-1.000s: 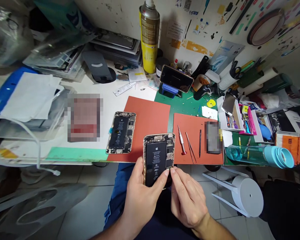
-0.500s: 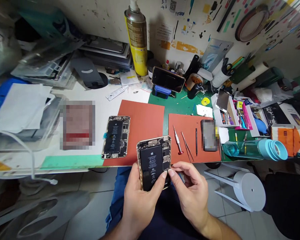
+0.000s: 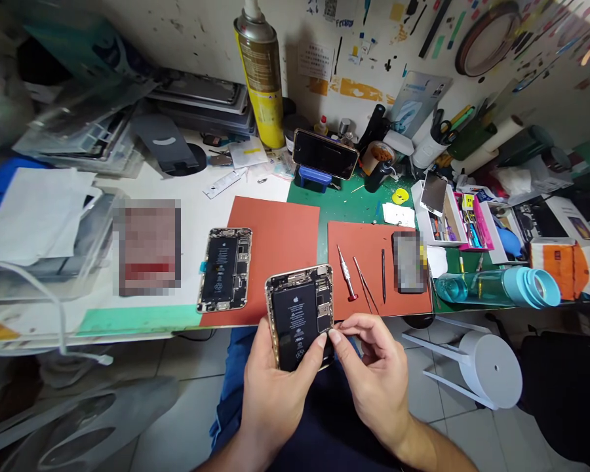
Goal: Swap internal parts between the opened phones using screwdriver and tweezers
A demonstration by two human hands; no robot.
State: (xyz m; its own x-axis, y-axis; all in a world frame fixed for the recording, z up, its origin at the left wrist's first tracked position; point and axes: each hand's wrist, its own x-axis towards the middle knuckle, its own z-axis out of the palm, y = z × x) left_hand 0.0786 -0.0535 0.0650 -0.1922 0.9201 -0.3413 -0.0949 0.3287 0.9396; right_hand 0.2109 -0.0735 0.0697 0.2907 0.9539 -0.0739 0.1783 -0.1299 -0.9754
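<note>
An opened smartphone (image 3: 295, 321), its black battery and circuit board exposed, is tilted up over my lap at the desk's front edge. My left hand (image 3: 280, 387) grips it from below, thumb across the lower face and fingers around the left side. At the phone's lower right edge, my right hand (image 3: 376, 380) has thumb and index finger pinched together; whatever lies between the fingertips is hidden. A second opened smartphone (image 3: 225, 269) lies face up on the left, partly on a red-brown mat (image 3: 280, 229). Right of the held phone lie a screwdriver (image 3: 345, 274), tweezers (image 3: 365, 285) and a thin black stick (image 3: 383, 275).
A phone in a blue stand (image 3: 314, 178) and a spray can (image 3: 261, 78) stand behind. A blurred-out dark device (image 3: 408, 262) rests on the right mat (image 3: 368, 233). A blue bottle (image 3: 496, 287) lies at the right edge, near tool boxes (image 3: 440, 216). A white stool (image 3: 489, 368) is below.
The view has shifted slightly, so the desk items appear a little further left. Both hands keep nearly the same hold, and the held phone sits slightly higher and to the left in view.
</note>
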